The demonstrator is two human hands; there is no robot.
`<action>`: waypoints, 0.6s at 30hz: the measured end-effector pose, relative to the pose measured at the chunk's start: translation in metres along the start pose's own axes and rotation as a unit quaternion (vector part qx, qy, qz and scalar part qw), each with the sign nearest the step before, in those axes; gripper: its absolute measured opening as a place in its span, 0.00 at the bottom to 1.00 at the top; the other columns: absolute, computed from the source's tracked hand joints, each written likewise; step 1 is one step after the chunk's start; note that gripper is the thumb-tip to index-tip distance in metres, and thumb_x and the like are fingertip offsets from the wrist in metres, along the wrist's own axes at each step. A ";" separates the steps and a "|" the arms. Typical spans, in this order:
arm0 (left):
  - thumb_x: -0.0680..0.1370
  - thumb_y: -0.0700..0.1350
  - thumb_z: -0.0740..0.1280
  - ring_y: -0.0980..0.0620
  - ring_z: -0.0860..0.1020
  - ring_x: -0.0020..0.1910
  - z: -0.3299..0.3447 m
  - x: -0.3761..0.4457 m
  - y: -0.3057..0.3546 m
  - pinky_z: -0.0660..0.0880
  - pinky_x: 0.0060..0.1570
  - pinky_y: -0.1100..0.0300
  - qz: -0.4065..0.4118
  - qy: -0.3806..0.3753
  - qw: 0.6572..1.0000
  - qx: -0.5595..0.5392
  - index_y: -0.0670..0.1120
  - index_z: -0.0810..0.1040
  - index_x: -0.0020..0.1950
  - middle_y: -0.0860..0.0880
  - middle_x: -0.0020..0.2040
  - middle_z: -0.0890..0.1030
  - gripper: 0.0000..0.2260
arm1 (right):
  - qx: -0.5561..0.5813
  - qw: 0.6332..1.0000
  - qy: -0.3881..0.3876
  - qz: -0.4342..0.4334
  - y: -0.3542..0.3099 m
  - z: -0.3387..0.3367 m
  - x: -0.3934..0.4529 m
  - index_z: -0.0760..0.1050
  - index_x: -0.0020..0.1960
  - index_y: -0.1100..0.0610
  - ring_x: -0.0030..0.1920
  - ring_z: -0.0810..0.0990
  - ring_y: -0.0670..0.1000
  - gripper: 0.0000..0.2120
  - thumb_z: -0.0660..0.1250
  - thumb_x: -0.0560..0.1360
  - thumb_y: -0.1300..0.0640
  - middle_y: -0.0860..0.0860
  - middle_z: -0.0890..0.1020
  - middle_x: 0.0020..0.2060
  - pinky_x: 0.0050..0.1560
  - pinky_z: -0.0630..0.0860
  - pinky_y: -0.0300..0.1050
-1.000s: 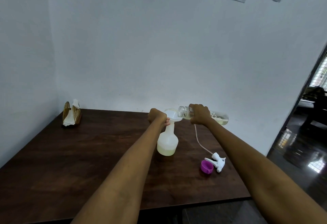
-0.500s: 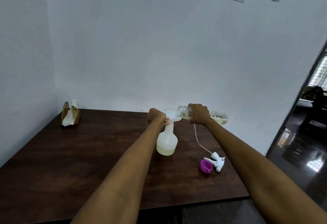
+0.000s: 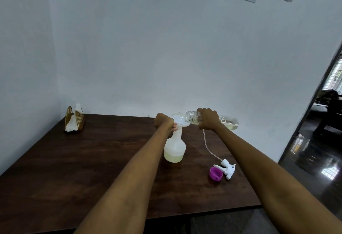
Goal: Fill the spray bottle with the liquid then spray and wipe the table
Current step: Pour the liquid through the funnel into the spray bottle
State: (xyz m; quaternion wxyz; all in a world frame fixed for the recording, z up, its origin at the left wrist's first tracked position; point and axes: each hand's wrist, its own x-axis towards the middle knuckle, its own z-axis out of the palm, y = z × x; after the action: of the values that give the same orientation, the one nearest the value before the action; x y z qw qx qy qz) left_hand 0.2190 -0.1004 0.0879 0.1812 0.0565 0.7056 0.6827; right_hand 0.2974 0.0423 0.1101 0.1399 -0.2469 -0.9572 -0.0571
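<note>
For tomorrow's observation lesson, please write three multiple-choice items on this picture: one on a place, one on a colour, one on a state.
1. Where does the white trigger spray head with its thin tube lie?
A. on the dark wooden table, right of the spray bottle
B. screwed onto the bottle
C. inside the napkin holder

2. What colour is the small round cap beside it?
A. green
B. purple
C. black

3. How is the clear glass bottle held?
A. upright
C. upside down on the table
B. tipped on its side over the funnel

Answers: 1 A, the trigger spray head rests on the table near the white plastic spray bottle. 2 B, the cap is purple. 3 B, the right hand tilts the glass bottle at the white funnel, which the left hand steadies.
</note>
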 end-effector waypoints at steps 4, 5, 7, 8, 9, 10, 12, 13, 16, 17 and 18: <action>0.78 0.29 0.62 0.51 0.73 0.25 0.000 0.000 0.001 0.72 0.15 0.63 0.005 -0.003 1.000 0.003 0.35 0.75 0.47 0.41 0.29 0.73 0.04 | 0.000 1.000 0.002 -0.002 0.000 0.000 0.000 0.71 0.59 0.59 0.57 0.77 0.58 0.22 0.69 0.66 0.63 0.55 0.80 0.53 0.55 0.69 0.48; 0.77 0.29 0.62 0.51 0.73 0.25 0.000 0.001 0.000 0.73 0.17 0.62 0.007 0.000 1.000 0.007 0.34 0.76 0.48 0.41 0.29 0.73 0.04 | 0.000 1.000 0.001 -0.002 0.000 0.000 0.000 0.71 0.59 0.59 0.57 0.77 0.58 0.22 0.69 0.66 0.63 0.55 0.80 0.53 0.56 0.69 0.48; 0.77 0.29 0.62 0.51 0.74 0.25 0.000 0.001 0.001 0.74 0.18 0.62 0.008 0.001 1.000 0.009 0.34 0.76 0.48 0.41 0.29 0.73 0.04 | -0.001 1.000 0.001 -0.002 0.000 -0.001 0.000 0.72 0.59 0.59 0.57 0.77 0.58 0.22 0.70 0.66 0.63 0.55 0.80 0.53 0.56 0.69 0.48; 0.78 0.29 0.62 0.51 0.73 0.25 0.000 0.000 0.001 0.73 0.17 0.63 0.007 0.000 1.000 0.007 0.35 0.75 0.45 0.41 0.29 0.73 0.04 | -0.002 1.000 0.002 -0.003 -0.001 -0.001 0.000 0.72 0.59 0.59 0.57 0.77 0.58 0.22 0.70 0.66 0.63 0.55 0.80 0.53 0.56 0.69 0.48; 0.78 0.29 0.62 0.51 0.73 0.25 0.000 0.000 0.001 0.72 0.15 0.63 0.006 0.000 1.000 0.006 0.35 0.74 0.41 0.41 0.29 0.73 0.06 | -0.003 1.000 0.001 -0.003 -0.001 -0.001 0.000 0.72 0.59 0.59 0.57 0.77 0.58 0.22 0.70 0.66 0.63 0.55 0.80 0.53 0.56 0.69 0.48; 0.78 0.29 0.61 0.51 0.73 0.25 0.000 0.000 0.001 0.71 0.14 0.64 0.005 0.000 1.000 0.005 0.35 0.72 0.39 0.41 0.29 0.72 0.08 | -0.005 1.000 0.001 -0.003 -0.001 -0.001 0.000 0.72 0.59 0.59 0.57 0.77 0.58 0.22 0.70 0.66 0.63 0.55 0.80 0.53 0.56 0.69 0.48; 0.78 0.29 0.61 0.51 0.73 0.25 0.000 -0.001 0.001 0.70 0.14 0.64 0.005 0.000 1.000 0.004 0.36 0.72 0.39 0.41 0.29 0.72 0.09 | -0.002 1.000 0.000 -0.002 -0.001 -0.001 -0.001 0.72 0.59 0.59 0.57 0.77 0.58 0.22 0.70 0.66 0.63 0.55 0.80 0.53 0.56 0.69 0.47; 0.78 0.29 0.61 0.51 0.73 0.25 0.000 -0.001 0.001 0.70 0.14 0.64 0.005 0.001 1.000 0.004 0.36 0.72 0.41 0.41 0.29 0.72 0.07 | -0.001 1.000 -0.001 -0.001 -0.001 -0.001 -0.001 0.72 0.59 0.59 0.57 0.77 0.58 0.22 0.70 0.66 0.63 0.55 0.80 0.53 0.56 0.69 0.47; 0.78 0.29 0.61 0.51 0.72 0.25 0.000 -0.003 0.001 0.70 0.13 0.64 0.003 -0.001 1.000 -0.001 0.36 0.73 0.44 0.41 0.29 0.72 0.05 | -0.002 1.000 -0.002 -0.001 -0.001 -0.002 -0.001 0.72 0.59 0.59 0.57 0.77 0.57 0.22 0.70 0.66 0.63 0.55 0.80 0.53 0.56 0.69 0.47; 0.78 0.29 0.61 0.51 0.72 0.25 -0.001 -0.003 0.001 0.70 0.13 0.64 0.002 -0.002 1.000 -0.004 0.35 0.73 0.42 0.41 0.29 0.72 0.06 | -0.003 1.000 -0.002 -0.001 -0.001 -0.002 -0.001 0.71 0.59 0.59 0.57 0.77 0.57 0.22 0.70 0.66 0.63 0.55 0.80 0.54 0.56 0.69 0.47; 0.78 0.29 0.60 0.51 0.72 0.25 -0.001 -0.003 0.002 0.70 0.13 0.64 0.000 -0.003 1.000 -0.006 0.36 0.72 0.39 0.41 0.29 0.72 0.09 | -0.003 1.000 -0.002 -0.001 -0.001 -0.002 -0.001 0.71 0.59 0.59 0.57 0.77 0.57 0.22 0.70 0.66 0.63 0.55 0.80 0.54 0.56 0.69 0.48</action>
State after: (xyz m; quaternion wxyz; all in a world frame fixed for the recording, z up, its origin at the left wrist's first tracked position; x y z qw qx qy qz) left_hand 0.2213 -0.1020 0.0899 0.1839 0.0571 0.7009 0.6868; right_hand 0.2980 0.0409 0.1113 0.1372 -0.2463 -0.9576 -0.0601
